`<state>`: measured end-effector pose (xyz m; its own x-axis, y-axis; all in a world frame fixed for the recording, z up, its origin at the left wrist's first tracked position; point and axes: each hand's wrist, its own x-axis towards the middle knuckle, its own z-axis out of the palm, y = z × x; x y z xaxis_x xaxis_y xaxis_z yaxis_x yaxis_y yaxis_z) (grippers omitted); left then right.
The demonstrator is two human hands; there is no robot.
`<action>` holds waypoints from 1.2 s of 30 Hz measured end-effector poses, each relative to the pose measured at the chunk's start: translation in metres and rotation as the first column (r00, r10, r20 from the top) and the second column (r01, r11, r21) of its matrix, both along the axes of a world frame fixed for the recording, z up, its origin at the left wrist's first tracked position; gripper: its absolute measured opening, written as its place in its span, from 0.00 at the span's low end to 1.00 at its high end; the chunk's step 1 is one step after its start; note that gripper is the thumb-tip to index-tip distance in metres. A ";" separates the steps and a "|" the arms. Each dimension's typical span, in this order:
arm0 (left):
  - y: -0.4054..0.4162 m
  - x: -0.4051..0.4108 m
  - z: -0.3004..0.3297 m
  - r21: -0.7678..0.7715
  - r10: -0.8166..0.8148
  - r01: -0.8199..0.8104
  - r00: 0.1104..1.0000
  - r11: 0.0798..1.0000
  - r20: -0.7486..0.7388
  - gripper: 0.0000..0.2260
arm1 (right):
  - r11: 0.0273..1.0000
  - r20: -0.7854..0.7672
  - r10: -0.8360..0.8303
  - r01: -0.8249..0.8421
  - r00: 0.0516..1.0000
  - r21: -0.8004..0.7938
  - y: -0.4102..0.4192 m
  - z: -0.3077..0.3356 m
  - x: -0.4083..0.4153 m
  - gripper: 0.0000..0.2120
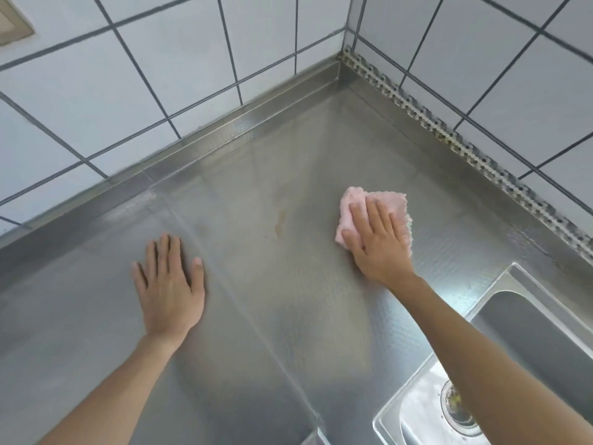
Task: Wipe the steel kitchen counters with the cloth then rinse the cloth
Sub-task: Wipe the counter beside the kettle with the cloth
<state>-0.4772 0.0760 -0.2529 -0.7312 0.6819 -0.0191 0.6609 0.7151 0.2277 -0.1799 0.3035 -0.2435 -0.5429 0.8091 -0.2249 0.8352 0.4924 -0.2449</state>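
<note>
A folded pink cloth (390, 200) lies flat on the steel counter (288, 300), right of centre. My right hand (378, 242) presses down on it with straight, spread fingers and covers its near half. My left hand (168, 281) rests flat on the bare counter at the left, fingers straight, holding nothing. A faint brownish streak (280, 223) marks the steel between the two hands.
White tiled walls (128, 75) meet in a corner at the back. A perforated metal strip (449, 133) runs along the right wall's base. A steel sink (529, 332) with a drain (455, 409) sits at the lower right, partly under my right forearm.
</note>
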 end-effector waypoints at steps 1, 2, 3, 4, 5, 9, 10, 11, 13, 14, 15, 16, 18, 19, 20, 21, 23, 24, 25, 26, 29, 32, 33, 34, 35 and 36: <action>0.001 0.004 -0.002 -0.003 -0.014 0.014 1.000 1.000 -0.015 0.31 | 0.997 0.008 -0.081 0.081 0.997 0.003 0.008 0.001 -0.013 0.32; 0.002 0.009 -0.003 0.010 -0.018 0.018 1.000 1.000 -0.024 0.31 | 0.990 0.015 -0.143 0.143 0.990 0.004 0.011 0.003 -0.031 0.31; 0.004 0.012 -0.003 0.024 -0.019 0.020 0.999 1.000 -0.025 0.31 | 0.984 0.013 -0.176 0.176 0.984 -0.008 0.012 0.004 -0.051 0.30; 0.005 0.014 -0.002 0.030 -0.024 0.025 0.999 0.999 -0.029 0.31 | 0.986 0.002 -0.167 0.167 0.986 -0.017 0.007 0.007 -0.073 0.30; 0.005 0.015 -0.001 0.035 -0.025 0.026 0.999 0.999 -0.034 0.31 | 0.993 -0.016 -0.116 0.116 0.993 -0.010 -0.005 0.007 -0.093 0.30; 0.008 0.012 -0.002 0.051 -0.014 0.015 1.000 0.999 -0.021 0.30 | 0.982 -0.100 0.189 -0.188 0.977 0.024 -0.081 0.004 -0.146 0.29; 0.007 0.011 -0.002 0.056 -0.013 0.014 1.000 0.998 -0.021 0.29 | 0.965 -0.113 0.262 -0.259 0.958 0.040 -0.099 0.002 -0.142 0.28; 0.007 0.011 -0.002 0.059 -0.012 0.013 1.000 0.998 -0.026 0.29 | 0.945 -0.127 0.328 -0.323 0.936 0.059 -0.113 0.001 -0.131 0.28; 0.007 0.009 -0.002 0.063 -0.008 0.010 1.000 0.998 -0.026 0.29 | 0.905 -0.129 0.425 -0.420 0.896 0.070 -0.120 0.000 -0.098 0.28; 0.007 0.009 -0.002 0.062 -0.008 0.009 1.000 0.998 -0.027 0.29 | 0.892 -0.114 0.452 -0.447 0.884 0.071 -0.114 0.000 -0.080 0.28; 0.008 0.010 -0.002 0.060 -0.007 0.009 1.000 0.998 -0.028 0.29 | 0.886 -0.089 0.463 -0.457 0.882 0.078 -0.103 0.002 -0.064 0.28; 0.008 0.010 -0.002 0.058 -0.005 0.007 1.000 0.998 -0.025 0.29 | 0.890 -0.063 0.453 -0.447 0.890 0.087 -0.088 0.003 -0.051 0.28; 0.008 0.010 -0.003 0.053 -0.003 0.004 1.000 0.999 -0.024 0.29 | 0.927 -0.024 0.368 -0.365 0.929 0.082 -0.050 0.007 -0.036 0.29; 0.008 0.011 -0.003 0.052 -0.003 0.005 0.999 0.999 -0.031 0.29 | 0.951 -0.001 0.302 -0.301 0.953 0.073 -0.030 0.009 -0.035 0.29; 0.008 0.010 -0.004 0.051 -0.006 0.008 0.999 0.999 -0.040 0.29 | 0.972 0.018 0.224 -0.224 0.974 0.066 -0.011 0.011 -0.040 0.29; 0.008 0.010 -0.005 0.049 -0.008 0.010 0.999 0.999 -0.048 0.28 | 0.989 0.028 0.136 -0.138 0.990 0.056 0.006 0.011 -0.050 0.29; 0.008 0.009 -0.008 0.043 -0.006 0.009 0.998 0.999 -0.057 0.28 | 0.999 0.036 -0.038 0.037 0.999 0.013 0.029 0.012 -0.086 0.30; 0.007 0.008 -0.009 0.037 -0.005 0.007 0.998 0.999 -0.060 0.28 | 0.995 0.042 -0.100 0.101 0.994 -0.018 0.033 0.013 -0.110 0.30; 0.008 0.008 -0.010 0.032 -0.004 0.006 0.998 0.999 -0.063 0.28 | 0.991 0.041 -0.122 0.124 0.992 -0.043 0.031 0.013 -0.135 0.30; 0.008 0.007 -0.011 0.029 -0.005 0.006 0.998 1.000 -0.064 0.28 | 0.994 0.028 -0.096 0.098 0.995 -0.053 0.024 0.013 -0.159 0.30; 0.009 0.006 -0.011 0.021 -0.007 0.008 0.998 1.000 -0.056 0.28 | 0.986 -0.050 0.168 -0.169 0.984 -0.014 -0.027 0.011 -0.213 0.29; 0.007 0.005 -0.010 0.005 -0.018 0.018 0.999 1.000 -0.043 0.28 | 0.901 -0.098 0.433 -0.433 0.896 0.024 -0.076 0.007 -0.201 0.27; 0.007 0.006 -0.009 0.004 -0.020 0.020 0.999 1.000 -0.039 0.28 | 0.874 -0.116 0.485 -0.484 0.867 0.037 -0.081 0.005 -0.182 0.27; 0.007 0.006 -0.008 0.003 -0.019 0.019 0.999 1.000 -0.035 0.28 | 0.856 -0.121 0.515 -0.514 0.848 0.041 -0.080 0.004 -0.158 0.27; 0.007 0.006 -0.007 0.003 -0.017 0.017 0.999 1.000 -0.027 0.28 | 0.852 -0.112 0.523 -0.521 0.845 0.044 -0.074 0.004 -0.132 0.27; 0.008 0.007 -0.005 0.005 -0.016 0.016 1.000 1.000 -0.016 0.28 | 0.860 -0.089 0.510 -0.507 0.856 0.051 -0.063 0.004 -0.106 0.28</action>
